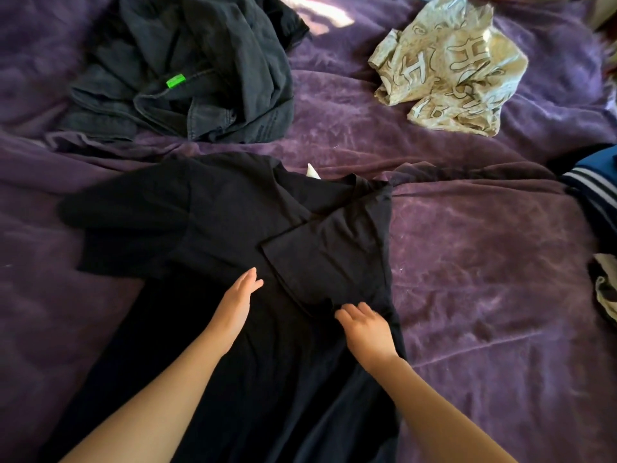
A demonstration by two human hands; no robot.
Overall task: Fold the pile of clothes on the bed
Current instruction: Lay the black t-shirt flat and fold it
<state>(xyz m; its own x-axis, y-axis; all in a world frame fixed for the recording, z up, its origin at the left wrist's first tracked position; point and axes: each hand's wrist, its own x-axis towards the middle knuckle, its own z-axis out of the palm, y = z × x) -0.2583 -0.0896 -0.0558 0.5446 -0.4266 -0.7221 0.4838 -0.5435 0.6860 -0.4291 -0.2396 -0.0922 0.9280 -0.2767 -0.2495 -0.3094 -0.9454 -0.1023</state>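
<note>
A black t-shirt [233, 222] lies spread on the purple bedspread [484, 262], collar away from me. Its right side and sleeve are folded inward over the body; the left sleeve still sticks out flat. My left hand [238, 302] lies flat on the shirt's middle with straight fingers. My right hand [365, 325] rests on the shirt just below the folded sleeve, fingers spread and slightly bent, holding nothing that I can see.
A heap of dark grey clothes [187, 71] with a green tag lies at the back left. A crumpled cream printed shirt [454, 71] sits at the back right. A navy garment with white stripes [594, 185] and another dark-and-cream piece [606, 292] lie at the right edge.
</note>
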